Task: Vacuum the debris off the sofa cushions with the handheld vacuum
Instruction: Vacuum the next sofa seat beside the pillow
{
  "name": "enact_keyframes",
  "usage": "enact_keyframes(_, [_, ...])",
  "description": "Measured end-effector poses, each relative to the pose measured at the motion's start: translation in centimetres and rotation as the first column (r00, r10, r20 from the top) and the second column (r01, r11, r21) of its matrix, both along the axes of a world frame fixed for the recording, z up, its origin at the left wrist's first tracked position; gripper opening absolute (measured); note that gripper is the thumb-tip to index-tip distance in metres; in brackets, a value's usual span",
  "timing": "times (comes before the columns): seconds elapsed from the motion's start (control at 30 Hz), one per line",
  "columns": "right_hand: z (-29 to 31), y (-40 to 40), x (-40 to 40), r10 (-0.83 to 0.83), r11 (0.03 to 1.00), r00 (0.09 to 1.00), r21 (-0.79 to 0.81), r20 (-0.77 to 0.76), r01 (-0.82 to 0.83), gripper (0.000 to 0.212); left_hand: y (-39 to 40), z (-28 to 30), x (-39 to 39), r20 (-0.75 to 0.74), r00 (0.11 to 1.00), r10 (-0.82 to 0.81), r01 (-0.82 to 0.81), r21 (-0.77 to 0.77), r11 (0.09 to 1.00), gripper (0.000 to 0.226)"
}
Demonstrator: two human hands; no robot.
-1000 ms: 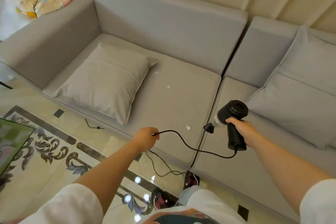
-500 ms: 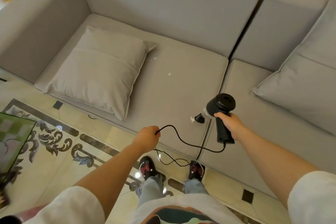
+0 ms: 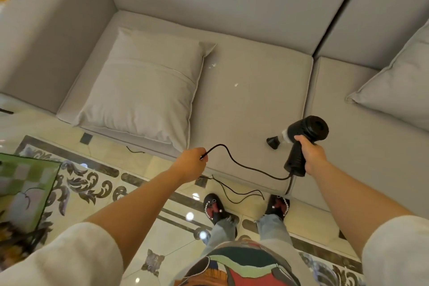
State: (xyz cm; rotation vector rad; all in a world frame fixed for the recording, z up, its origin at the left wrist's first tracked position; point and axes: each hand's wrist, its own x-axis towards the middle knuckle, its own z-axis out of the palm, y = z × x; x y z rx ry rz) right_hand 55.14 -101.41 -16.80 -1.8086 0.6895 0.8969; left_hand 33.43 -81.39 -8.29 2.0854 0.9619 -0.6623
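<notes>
On L seat cushion point(image 3: 250, 100) — pillow point(image 3: 144, 90) beside debris point(image 3: 236, 85).

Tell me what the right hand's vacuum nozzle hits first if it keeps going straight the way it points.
The right hand aims the black handheld vacuum left and slightly down. Its nozzle would probably meet the grey sofa seat cushion just ahead; its height above the fabric is unclear. The white debris flecks lie farther back, off that line.

White sleeves point(image 3: 69, 255), pale jeans point(image 3: 270, 227), black beaded slippers point(image 3: 212, 209)
</notes>
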Motion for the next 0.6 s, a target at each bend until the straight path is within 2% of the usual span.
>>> enact_keyframes(0.13, [0.5,-0.1,-0.1,-0.055,0.998,0.997,0.014,0.055,0.054,0.051,0.5,-0.2,-0.3,0.002,1.0,-0.031,0.031,-0.009,0.999,0.028])
enact_keyframes(0.33, [0.5,-0.6,-1.1,-0.112,0.993,0.992,0.047,0.054,0.11,0.047,-0.1,-0.5,0.2,0.054,0.998,-0.039,0.041,-0.033,0.999,0.026])
enact_keyframes(0.6, [1.9,-1.1,-2.1,-0.024,0.99,1.0,0.139,0.009,0.023,0.048,-1.7,-0.6,0.7,0.038,0.992,-0.118,0.118,0.002,0.993,0.016])
